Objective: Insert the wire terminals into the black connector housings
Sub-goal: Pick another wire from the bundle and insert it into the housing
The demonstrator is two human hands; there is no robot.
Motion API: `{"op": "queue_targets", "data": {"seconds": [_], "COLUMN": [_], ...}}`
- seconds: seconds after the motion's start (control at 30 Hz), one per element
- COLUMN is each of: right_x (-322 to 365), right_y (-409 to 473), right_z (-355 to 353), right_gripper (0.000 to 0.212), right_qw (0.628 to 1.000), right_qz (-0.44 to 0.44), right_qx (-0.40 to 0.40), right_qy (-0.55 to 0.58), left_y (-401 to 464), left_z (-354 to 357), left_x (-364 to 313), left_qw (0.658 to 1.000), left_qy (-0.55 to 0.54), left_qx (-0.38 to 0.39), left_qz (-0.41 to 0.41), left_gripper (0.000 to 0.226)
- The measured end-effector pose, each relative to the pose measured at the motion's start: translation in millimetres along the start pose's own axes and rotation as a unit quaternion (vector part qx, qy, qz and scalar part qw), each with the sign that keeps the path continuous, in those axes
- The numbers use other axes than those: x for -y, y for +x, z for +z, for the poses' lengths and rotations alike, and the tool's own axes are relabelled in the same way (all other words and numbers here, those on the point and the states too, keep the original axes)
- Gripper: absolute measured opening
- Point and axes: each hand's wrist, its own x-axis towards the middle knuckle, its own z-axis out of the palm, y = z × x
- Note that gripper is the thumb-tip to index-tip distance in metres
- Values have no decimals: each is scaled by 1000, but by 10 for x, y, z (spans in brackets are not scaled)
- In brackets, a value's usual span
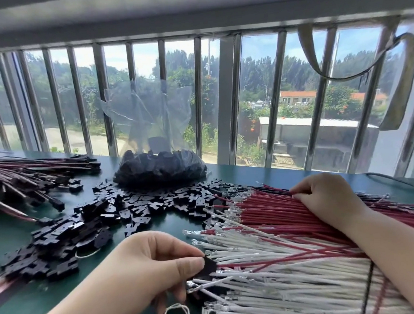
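Connector housing (209, 267), one small black piece, sits pinched between the thumb and forefinger of my left hand (145, 265), low in the middle of the view, and its open side faces right, toward the wires. From what I see, a red wire already runs out of it to the right, so I judge one terminal is seated. My right hand (328, 197) is farther away and to the right, resting on the red wires (267, 209); its fingers (300, 191) are curled down into the bundle, but I cannot tell if they really hold one wire. These wires lie with their long axis left to right, the metal terminals pointing left, toward the housing. The white wires (285, 287) lie the same way, just beside my left hand, so this hand is nearer to them. Everything rests on a dark green tabletop (171, 224), with loose black housings (130, 207) scattered at left, finished assemblies (29, 175) behind them, and a clear bag (157, 168) of housings before a barred window (220, 93).
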Motion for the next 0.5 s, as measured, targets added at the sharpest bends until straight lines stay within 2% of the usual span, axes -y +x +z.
{"op": "queue_targets", "data": {"seconds": [0.1, 0.33, 0.5], "right_x": [-16, -95, -83], "right_y": [-8, 11, 36], "right_z": [-14, -2, 27], "right_gripper": [12, 33, 9], "right_qw": [1000, 998, 996], "right_qz": [-9, -10, -19], "right_qx": [-3, 35, 65], "right_qy": [19, 57, 57], "left_y": [-1, 28, 33], "left_z": [-6, -30, -29], "left_x": [11, 47, 63], "left_qw": [1000, 1000, 1000], "left_qy": [-5, -9, -5], "left_qx": [12, 23, 19], "left_qz": [-8, -17, -12], "left_gripper": [47, 43, 46]}}
